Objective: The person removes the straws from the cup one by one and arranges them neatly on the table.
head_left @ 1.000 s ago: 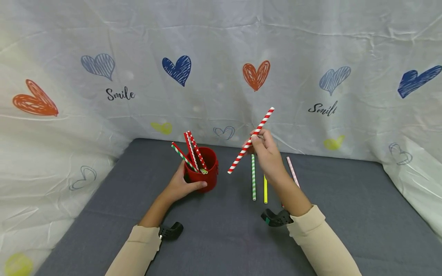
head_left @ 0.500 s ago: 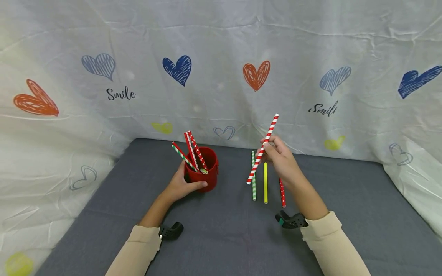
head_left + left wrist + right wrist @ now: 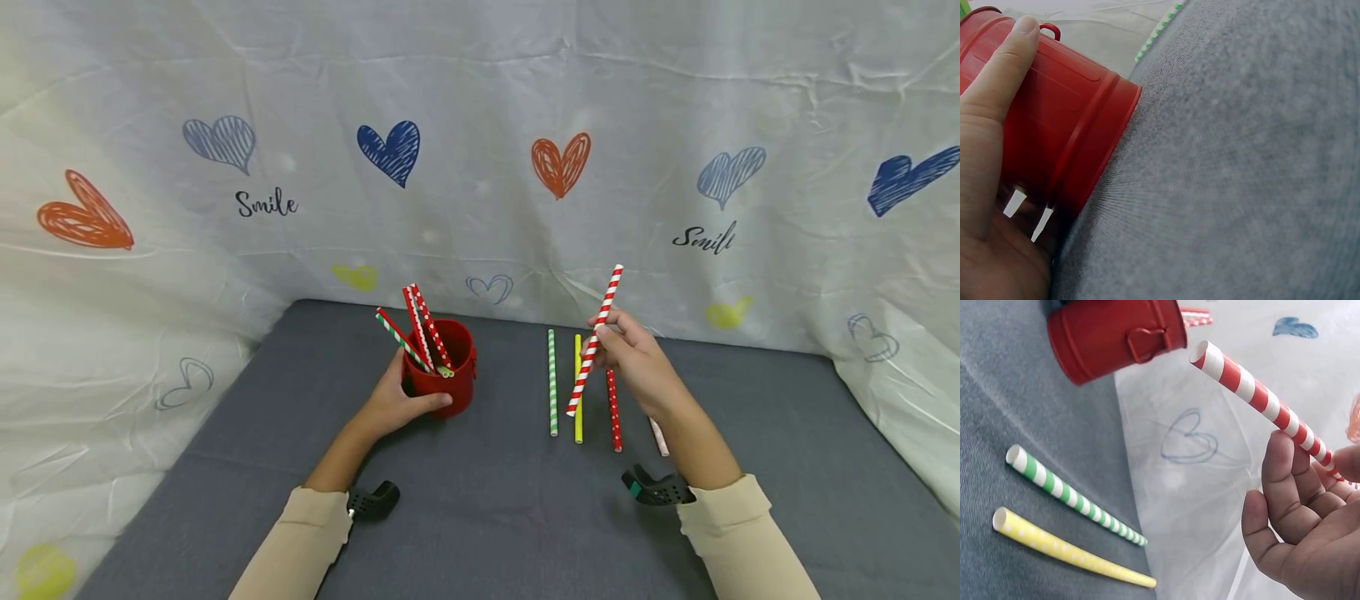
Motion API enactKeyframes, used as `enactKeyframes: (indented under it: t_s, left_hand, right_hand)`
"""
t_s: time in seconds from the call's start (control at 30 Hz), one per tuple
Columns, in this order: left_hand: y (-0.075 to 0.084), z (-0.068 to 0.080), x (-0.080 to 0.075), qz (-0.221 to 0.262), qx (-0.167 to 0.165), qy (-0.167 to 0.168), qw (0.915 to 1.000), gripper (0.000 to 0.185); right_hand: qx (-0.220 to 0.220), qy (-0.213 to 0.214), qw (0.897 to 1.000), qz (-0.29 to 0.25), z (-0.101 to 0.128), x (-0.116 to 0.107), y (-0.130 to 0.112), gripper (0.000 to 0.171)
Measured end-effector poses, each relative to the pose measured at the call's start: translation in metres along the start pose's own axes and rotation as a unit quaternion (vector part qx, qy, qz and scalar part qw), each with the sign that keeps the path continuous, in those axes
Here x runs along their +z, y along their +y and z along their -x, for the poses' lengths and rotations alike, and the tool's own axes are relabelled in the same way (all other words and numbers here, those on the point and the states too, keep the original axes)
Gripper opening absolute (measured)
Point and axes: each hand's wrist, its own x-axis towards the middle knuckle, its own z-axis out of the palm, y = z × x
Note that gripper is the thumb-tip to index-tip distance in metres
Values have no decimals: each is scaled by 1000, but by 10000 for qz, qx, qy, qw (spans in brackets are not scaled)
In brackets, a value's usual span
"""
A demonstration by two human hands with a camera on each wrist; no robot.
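In the head view my left hand (image 3: 393, 402) grips a small red bucket (image 3: 459, 387) that stands on the cloth. Several paper straws (image 3: 422, 321) lean out of it, among them red ones with white dots and a green-and-white striped one. Its side handle (image 3: 1149, 345) shows in the right wrist view. Between thumb and fingers, my right hand (image 3: 636, 360) pinches a red-and-white striped paper straw (image 3: 611, 292), tilted and raised above the table. Below and beside it lie a green-striped straw (image 3: 552, 383), a yellow dotted straw (image 3: 578, 429) and a red dotted straw (image 3: 613, 417).
A pale pink straw (image 3: 659, 437) lies partly hidden under my right forearm. Grey cloth (image 3: 495, 517) covers the table. Behind its far edge hangs a white curtain (image 3: 480, 192) printed with hearts.
My right hand has moved right and toward me with the red-and-white striped straw, uncovering the green-striped straw. The left hand and bucket stay where they were.
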Motion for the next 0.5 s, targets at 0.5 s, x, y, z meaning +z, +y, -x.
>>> enactKeyframes:
  t_s: [0.5]
  left_hand:
    - [1, 0, 0, 29, 36, 14, 10000, 92]
  right_hand:
    - [48, -3, 10000, -2, 12, -28, 9, 16]
